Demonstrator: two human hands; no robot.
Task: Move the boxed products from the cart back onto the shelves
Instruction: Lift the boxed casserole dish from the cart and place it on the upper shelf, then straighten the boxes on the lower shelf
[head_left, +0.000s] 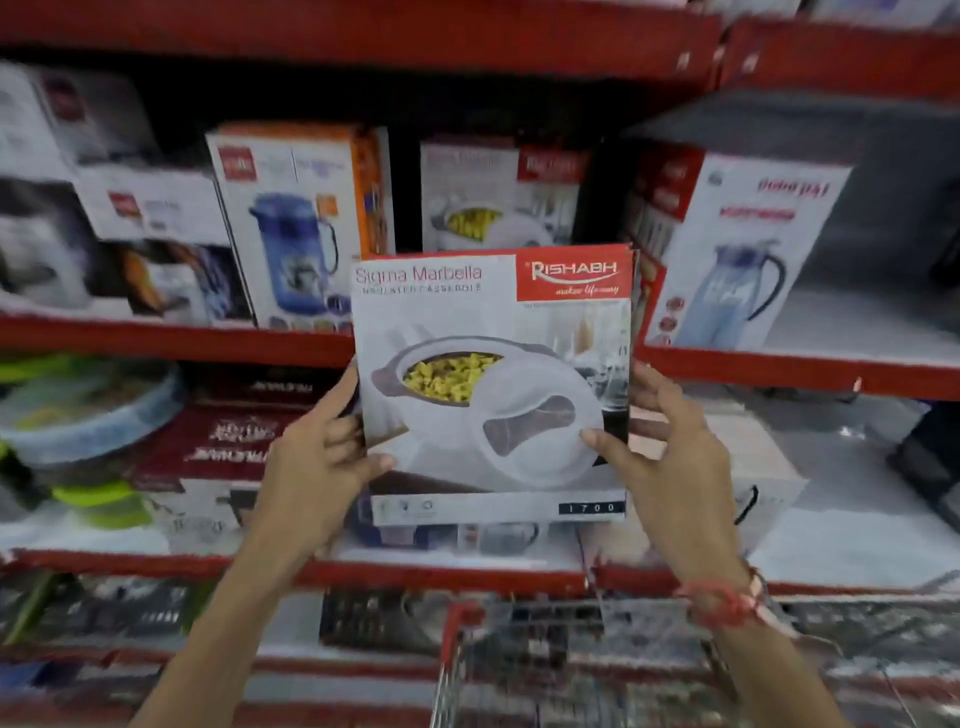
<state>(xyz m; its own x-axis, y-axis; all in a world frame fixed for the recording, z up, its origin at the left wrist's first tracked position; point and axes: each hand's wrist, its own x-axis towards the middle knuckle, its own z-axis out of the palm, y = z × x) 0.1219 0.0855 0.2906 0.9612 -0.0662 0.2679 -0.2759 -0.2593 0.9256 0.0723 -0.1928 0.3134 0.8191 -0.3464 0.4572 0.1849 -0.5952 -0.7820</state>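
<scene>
I hold a white and red casserole box (493, 332) upright in front of the red shelves, printed with a white casserole full of yellow food. My left hand (317, 457) grips its lower left edge, thumb on the front face. My right hand (670, 447) grips its lower right edge, thumb across the front. The box hangs level with the middle shelf rail (171, 338), just below a matching casserole box (498, 197) that stands on that shelf. The wire cart (545, 670) with a red handle sits below my arms; its contents are blurred.
A blue-jug box (296, 228) stands left of the matching box and a larger jug box (737, 249) to its right. More boxes (218, 441) and plastic containers (88, 410) fill the lower shelf. A bare stretch of shelf (872, 322) lies at the far right.
</scene>
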